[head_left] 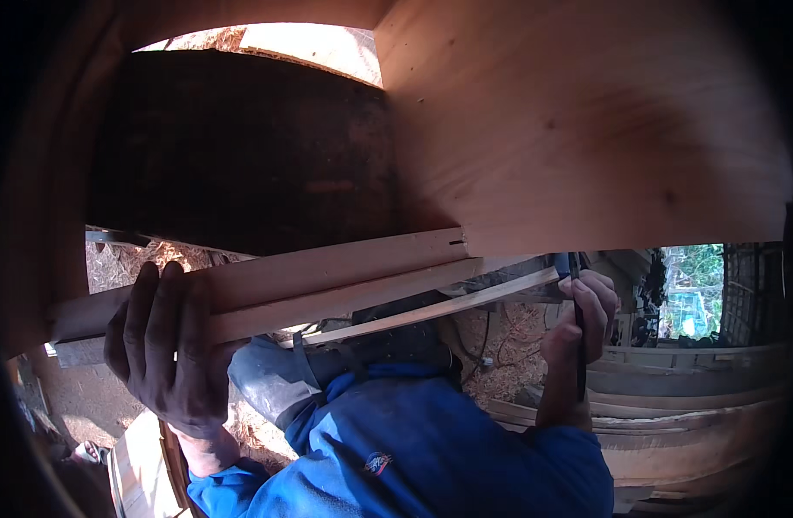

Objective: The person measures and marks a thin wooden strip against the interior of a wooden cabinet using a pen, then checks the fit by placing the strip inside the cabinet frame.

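Observation:
My left hand [167, 350] is wrapped over a long pale wooden rail [353, 259], its fingers lying across the near face. The rail runs from the far left to the lower corner of a large wooden panel [586, 129], and a short dark slot shows near its right end. My right hand [589, 315] is closed on a slim dark tool [581, 363] held upright. Its upper end sits beside the end of a thin wooden strip [439, 307]; its exact kind is unclear. The strip slopes below the rail, apart from my left hand.
A dark board [241, 151] fills the space behind the rail. Stacked planks [681, 414] lie at the lower right. Wood shavings [517, 345] cover the ground beneath. More pale boards [137, 466] stand at the lower left, and a bright opening [691, 289] shows at right.

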{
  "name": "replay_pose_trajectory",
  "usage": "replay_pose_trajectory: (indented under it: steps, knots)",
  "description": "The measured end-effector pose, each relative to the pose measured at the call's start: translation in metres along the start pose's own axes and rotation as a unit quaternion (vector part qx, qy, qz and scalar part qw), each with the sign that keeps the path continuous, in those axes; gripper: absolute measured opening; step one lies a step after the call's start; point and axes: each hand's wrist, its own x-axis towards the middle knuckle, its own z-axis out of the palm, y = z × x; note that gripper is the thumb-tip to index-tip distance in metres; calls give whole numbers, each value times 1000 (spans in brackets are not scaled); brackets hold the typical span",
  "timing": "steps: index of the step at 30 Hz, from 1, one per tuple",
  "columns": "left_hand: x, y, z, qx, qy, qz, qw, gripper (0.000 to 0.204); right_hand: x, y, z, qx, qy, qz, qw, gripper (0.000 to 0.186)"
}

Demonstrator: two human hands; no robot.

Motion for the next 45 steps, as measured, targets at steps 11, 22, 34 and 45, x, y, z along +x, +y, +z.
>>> replay_pose_trajectory:
  steps: [11,22,34,45]
  knots:
    - [-3,-7,2,-13,7,27,1000,52,47,-41,18,414,-82,219,880,11]
    - [3,-13,0,-2,17,87,996,53,40,-29,18,400,-130,281,862,14]
    - [0,-6,-3,-17,21,42,999,48,41,-19,34,366,-96,143,915,26]
    - [1,-2,-3,-10,29,16,999,49,45,-19,36,343,-78,118,929,24]
